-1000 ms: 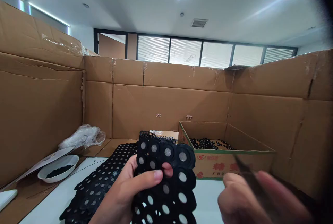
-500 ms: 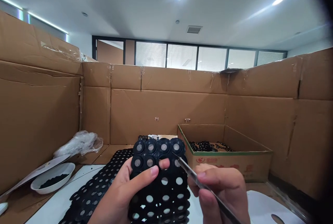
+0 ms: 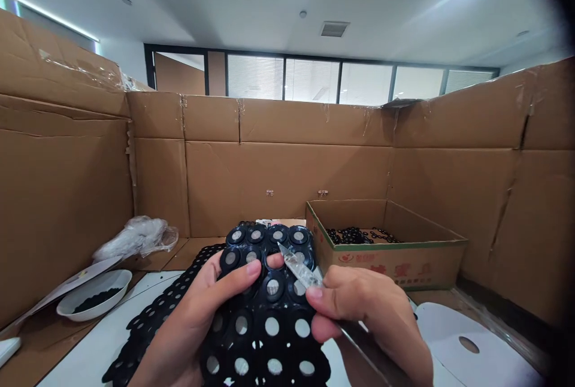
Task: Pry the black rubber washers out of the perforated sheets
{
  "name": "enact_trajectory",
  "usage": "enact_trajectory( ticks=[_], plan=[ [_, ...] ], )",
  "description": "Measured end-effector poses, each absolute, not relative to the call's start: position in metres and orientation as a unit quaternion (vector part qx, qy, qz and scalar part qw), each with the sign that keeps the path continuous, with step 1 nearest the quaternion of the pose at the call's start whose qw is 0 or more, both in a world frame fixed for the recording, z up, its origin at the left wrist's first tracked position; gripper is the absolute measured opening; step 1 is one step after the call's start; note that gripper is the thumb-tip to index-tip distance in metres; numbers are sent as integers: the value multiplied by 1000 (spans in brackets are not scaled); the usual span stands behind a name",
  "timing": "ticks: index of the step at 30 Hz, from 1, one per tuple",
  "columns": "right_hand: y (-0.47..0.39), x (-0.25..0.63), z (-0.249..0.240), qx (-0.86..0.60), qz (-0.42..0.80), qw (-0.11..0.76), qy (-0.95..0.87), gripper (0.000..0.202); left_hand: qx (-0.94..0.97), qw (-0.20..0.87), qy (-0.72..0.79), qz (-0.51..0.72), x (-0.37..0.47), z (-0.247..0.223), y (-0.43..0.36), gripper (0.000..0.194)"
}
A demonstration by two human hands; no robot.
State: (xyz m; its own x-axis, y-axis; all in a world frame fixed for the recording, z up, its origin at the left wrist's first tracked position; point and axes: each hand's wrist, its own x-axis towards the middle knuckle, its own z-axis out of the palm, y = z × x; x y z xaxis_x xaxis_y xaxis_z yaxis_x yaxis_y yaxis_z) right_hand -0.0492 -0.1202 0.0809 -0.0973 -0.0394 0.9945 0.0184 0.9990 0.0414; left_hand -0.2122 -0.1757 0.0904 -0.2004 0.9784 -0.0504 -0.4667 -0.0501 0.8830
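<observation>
Perforated black sheet, held up mid-view. Relative to it: cardboard walls rise behind and on both sides. Green-edged carton behind-right, open-topped, heap of black linked rings inside (well under the rim). Second sheet lies left; open strip of white tabletop beyond it. White bowl farther left, dark bits in it. Left hand grips its left edge, thumb in front. Right hand on the right, fingers pinched on pointed blade; tip at upper holes, can't tell if touching.
</observation>
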Motion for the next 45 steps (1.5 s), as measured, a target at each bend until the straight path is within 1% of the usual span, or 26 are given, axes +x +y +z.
enact_trajectory(
  ticks=[2, 4, 6, 9, 11, 14, 16, 18, 20, 22, 24, 27, 29, 32, 41, 43, 45],
  plan=[
    [-121, -50, 78, 13, -4, 659, -752, 11, 308, 546, 411, 662, -213, 91, -175, 52],
    [-122, -51, 73, 12, 12, 666, -745, 12, 314, 548, 402, 663, -212, 93, -177, 48],
    [-123, -51, 67, -14, 8, 702, -712, 17, 310, 561, 390, 661, -210, 95, -180, 47],
    [-125, -52, 63, -80, 6, 770, -633, 27, 293, 570, 373, 671, -209, 98, -184, 56],
    [-126, -52, 63, -108, 42, 774, -622, 29, 287, 573, 369, 673, -208, 99, -186, 59],
    [-127, -51, 66, -128, 110, 728, -665, 23, 296, 578, 365, 667, -208, 101, -188, 51],
    [-127, -51, 68, -131, 134, 702, -687, 20, 311, 576, 357, 667, -208, 101, -189, 46],
    [-128, -51, 70, -128, 134, 689, -701, 19, 329, 583, 342, 659, -207, 100, -189, 37],
    [-129, -51, 71, -125, 120, 676, -716, 17, 351, 593, 324, 648, -205, 100, -190, 24],
    [-129, -50, 72, -124, 105, 665, -728, 17, 363, 594, 316, 645, -203, 101, -191, 19],
    [-130, -50, 73, -134, 94, 661, -733, 17, 346, 583, 330, 657, -202, 104, -190, 29],
    [-130, -49, 72, -160, 77, 662, -728, 17, 328, 559, 361, 670, -201, 108, -188, 53],
    [-130, -49, 71, -171, 68, 661, -727, 17, 338, 540, 374, 674, -202, 108, -186, 60],
    [-129, -49, 69, -175, 63, 655, -732, 16, 352, 508, 386, 685, -204, 104, -186, 59],
    [-126, -50, 66, -177, 41, 642, -745, 19, 379, 500, 383, 678, -206, 99, -187, 59],
    [-125, -52, 65, -179, 50, 636, -749, 19, 379, 500, 388, 675, -205, 100, -187, 57],
    [-125, -57, 65, -167, 77, 654, -734, 19, 382, 494, 385, 680, -205, 99, -187, 56]
  ],
)
